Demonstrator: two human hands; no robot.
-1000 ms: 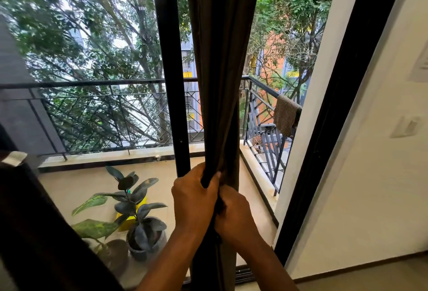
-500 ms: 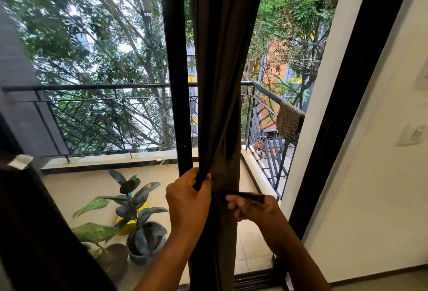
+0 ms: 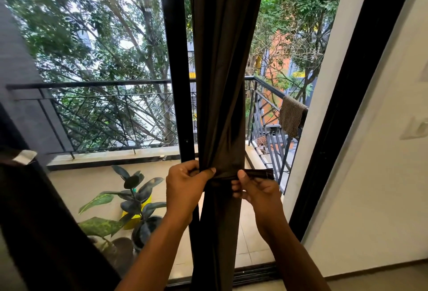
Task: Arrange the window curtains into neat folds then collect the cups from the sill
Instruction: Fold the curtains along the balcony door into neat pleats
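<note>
Gripping one curtain (image 3: 222, 82), two hands: left hand (image 3: 185, 186), right hand (image 3: 257, 188)

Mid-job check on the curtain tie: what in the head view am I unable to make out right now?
- Cups and sill: none shows in the head view.
- Tie strap: its far side is hidden behind the gathered curtain; whether it is fastened cannot be told.
- Left hand: fingertips tucked behind the curtain edge.
- Right hand: lower fingers curl out of sight.
- Second curtain: cut off by the left edge.
- Wall switch: blurred, cropped by the right edge.
</note>
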